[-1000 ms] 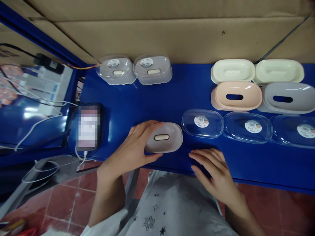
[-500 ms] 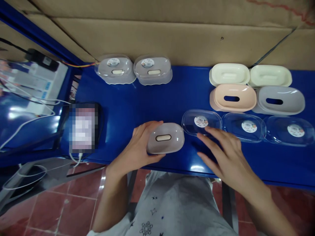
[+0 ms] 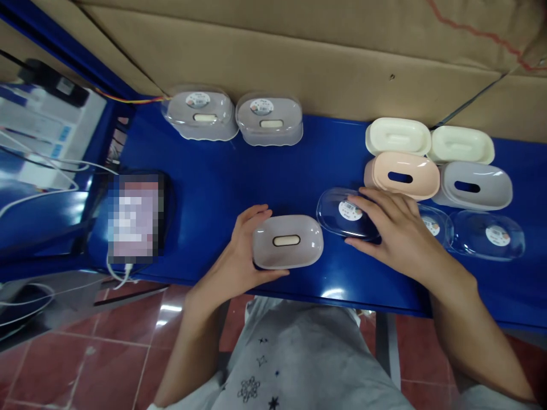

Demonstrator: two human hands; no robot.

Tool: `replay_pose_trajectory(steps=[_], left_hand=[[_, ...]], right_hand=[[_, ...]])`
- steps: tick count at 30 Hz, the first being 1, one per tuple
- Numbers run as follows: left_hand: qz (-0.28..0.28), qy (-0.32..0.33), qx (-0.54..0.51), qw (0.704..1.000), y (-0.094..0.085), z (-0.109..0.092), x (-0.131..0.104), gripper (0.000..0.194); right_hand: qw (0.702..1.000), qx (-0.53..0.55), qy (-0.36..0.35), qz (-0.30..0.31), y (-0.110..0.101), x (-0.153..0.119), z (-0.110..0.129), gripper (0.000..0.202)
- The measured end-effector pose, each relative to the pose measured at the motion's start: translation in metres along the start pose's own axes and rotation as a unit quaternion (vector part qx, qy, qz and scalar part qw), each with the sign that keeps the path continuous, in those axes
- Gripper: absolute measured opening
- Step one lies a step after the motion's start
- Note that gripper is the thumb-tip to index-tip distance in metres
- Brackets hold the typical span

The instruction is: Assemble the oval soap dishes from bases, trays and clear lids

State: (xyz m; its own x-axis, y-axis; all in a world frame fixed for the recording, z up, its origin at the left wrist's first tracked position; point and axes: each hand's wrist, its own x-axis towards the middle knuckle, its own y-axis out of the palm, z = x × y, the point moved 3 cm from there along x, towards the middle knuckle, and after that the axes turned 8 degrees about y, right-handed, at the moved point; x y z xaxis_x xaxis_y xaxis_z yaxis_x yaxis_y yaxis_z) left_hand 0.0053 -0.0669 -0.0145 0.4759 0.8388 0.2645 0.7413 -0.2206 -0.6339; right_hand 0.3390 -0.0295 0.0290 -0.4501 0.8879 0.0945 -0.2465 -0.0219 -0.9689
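Observation:
My left hand (image 3: pixel 245 250) is curved round the left end of a grey oval plastic box (image 3: pixel 287 256), thumb along the near side and fingers at the far side. A cream-coloured piece (image 3: pixel 286 241) shows in the slot at the box's middle. Just right of the box, a clear oval lid (image 3: pixel 333 219) with a round label lies between the thumb and fingers of my right hand (image 3: pixel 393 222). The lid's right end is partly hidden under that hand. Two more clear lids, including the far right one (image 3: pixel 487 236), lie beyond my right wrist.
Two grey boxes with clear lids, the left one (image 3: pixel 200 122) and the right one (image 3: pixel 269 125), stand at the back. Back right are a peach tray (image 3: pixel 423 171), a grey tray (image 3: pixel 491 182) and two cream boxes (image 3: pixel 399 136). A phone (image 3: pixel 137 219) with a cable lies left.
My right hand has moved forward over the nearest clear lid and closed on its right part. My left hand stays round the grey box. The view has shifted slightly.

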Motion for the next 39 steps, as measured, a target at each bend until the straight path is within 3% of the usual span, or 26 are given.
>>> replay_pose_trajectory(steps=[6,9,13,20,30,39], left_hand=[[0.008,0.009,0.011,1.0,0.019,-0.012,0.011,0.124],[0.001,0.03,0.011,0.999,0.033,-0.018,0.02,0.131],[-0.019,0.044,-0.068,0.997,0.042,-0.016,0.024,0.132],[-0.045,0.072,-0.08,0.993,0.047,-0.008,0.021,0.136],[-0.053,0.106,-0.052,0.992,0.048,-0.007,0.02,0.133],[-0.015,0.048,-0.03,0.998,0.044,-0.016,0.02,0.13]], right_hand=[[0.995,0.079,0.002,-0.063,-0.016,-0.002,0.006,0.067],[0.991,0.124,-0.031,-0.032,-0.012,-0.004,0.015,0.071],[0.987,0.141,-0.076,0.0,0.002,-0.006,0.027,0.071],[0.982,0.142,-0.121,-0.018,0.013,-0.006,0.046,0.066],[0.986,0.134,-0.1,-0.012,0.017,-0.007,0.055,0.069],[0.98,0.178,-0.091,0.02,0.02,-0.006,0.055,0.08]])
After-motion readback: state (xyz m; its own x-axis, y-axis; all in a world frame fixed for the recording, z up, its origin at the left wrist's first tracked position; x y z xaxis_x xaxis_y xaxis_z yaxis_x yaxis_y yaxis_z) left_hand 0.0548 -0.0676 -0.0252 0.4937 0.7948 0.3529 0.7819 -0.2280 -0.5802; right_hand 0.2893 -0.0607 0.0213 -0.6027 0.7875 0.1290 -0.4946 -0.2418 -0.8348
